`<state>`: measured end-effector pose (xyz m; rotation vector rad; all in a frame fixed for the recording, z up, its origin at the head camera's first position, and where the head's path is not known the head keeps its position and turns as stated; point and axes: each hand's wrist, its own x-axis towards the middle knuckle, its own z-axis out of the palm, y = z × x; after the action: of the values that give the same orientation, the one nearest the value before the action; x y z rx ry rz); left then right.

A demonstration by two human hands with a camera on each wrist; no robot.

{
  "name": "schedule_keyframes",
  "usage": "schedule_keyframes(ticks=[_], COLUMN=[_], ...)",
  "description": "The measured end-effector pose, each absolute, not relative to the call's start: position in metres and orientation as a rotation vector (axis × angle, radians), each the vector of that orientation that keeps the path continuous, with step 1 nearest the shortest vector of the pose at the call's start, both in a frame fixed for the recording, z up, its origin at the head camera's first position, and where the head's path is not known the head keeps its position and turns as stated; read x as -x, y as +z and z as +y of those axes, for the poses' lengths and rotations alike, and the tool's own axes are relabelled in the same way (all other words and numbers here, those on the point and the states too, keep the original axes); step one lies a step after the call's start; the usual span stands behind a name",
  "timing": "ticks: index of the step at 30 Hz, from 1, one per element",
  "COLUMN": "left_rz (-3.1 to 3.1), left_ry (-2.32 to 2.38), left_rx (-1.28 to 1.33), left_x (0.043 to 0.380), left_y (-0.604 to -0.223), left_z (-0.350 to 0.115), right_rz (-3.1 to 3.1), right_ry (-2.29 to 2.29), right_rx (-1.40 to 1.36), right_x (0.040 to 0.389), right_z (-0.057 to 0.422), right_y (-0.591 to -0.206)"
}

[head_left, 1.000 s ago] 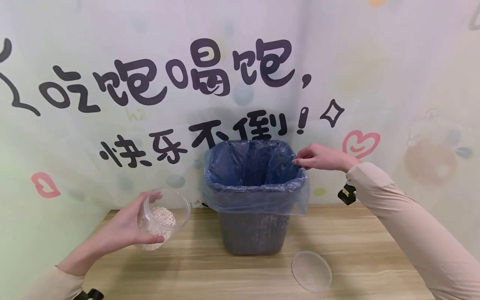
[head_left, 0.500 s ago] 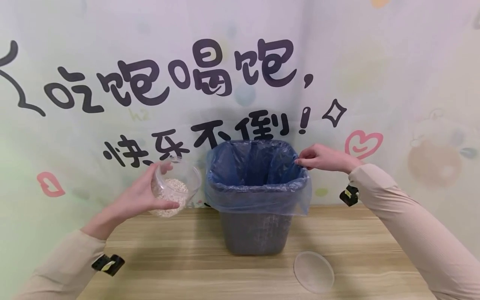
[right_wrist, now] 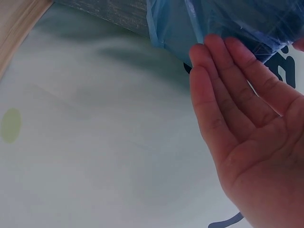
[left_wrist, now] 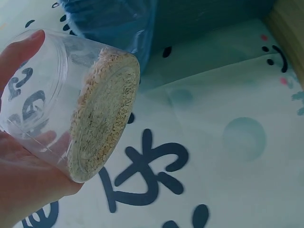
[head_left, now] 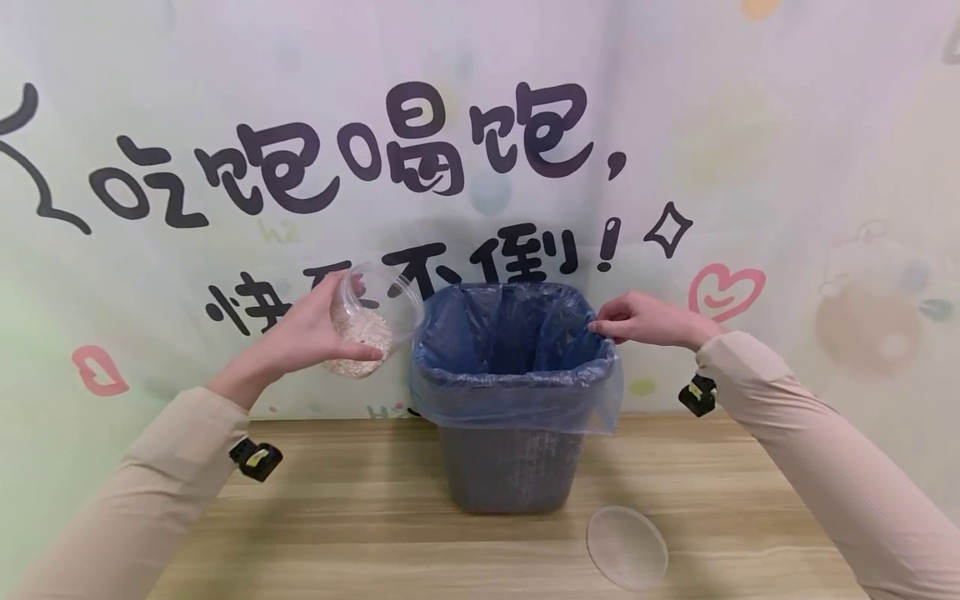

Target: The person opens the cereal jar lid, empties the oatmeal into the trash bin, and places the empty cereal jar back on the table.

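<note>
My left hand (head_left: 300, 333) grips a clear round plastic jar (left_wrist: 61, 95) by its sides, thumb on one side and fingers on the other. Pale flakes like rolled oats (head_left: 363, 337) lie in its bottom part. The jar has no lid on it and tilts right, its mouth close to the left rim of a grey trash bin (head_left: 513, 471). A blue trash bag (head_left: 510, 400) lines that bin and folds down over its rim. At the right rim my right hand (head_left: 645, 321) pinches the bag's edge; its fingertips touch the bag in the right wrist view.
A translucent round lid (head_left: 627, 547) lies flat on the wooden tabletop (head_left: 345, 517), right of the bin's foot. Behind the bin hangs a pale printed backdrop (head_left: 480, 50) with black characters and pink hearts.
My left hand has raised the jar of flakes and carried it right, up to the bin's left rim. My right hand stays on the bag's edge.
</note>
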<state>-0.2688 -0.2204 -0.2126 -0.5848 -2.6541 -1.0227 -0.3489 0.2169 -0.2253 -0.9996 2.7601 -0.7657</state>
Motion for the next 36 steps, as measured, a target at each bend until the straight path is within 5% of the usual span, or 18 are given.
schedule_keyframes(ticks=[18, 36], left_rz=[-2.586, -2.694], left_ry=[-0.839, -0.362], left_rx=[0.768, 0.754], left_x=[0.311, 0.313], left_y=[-0.183, -0.174], left_z=[-0.166, -0.15], right_rz=[2.752, 2.771], right_ry=[-0.799, -0.799], right_rx=[1.008, 0.981], right_x=[0.346, 0.349], right_z=[0.217, 0.216], right_y=[-0.226, -0.23])
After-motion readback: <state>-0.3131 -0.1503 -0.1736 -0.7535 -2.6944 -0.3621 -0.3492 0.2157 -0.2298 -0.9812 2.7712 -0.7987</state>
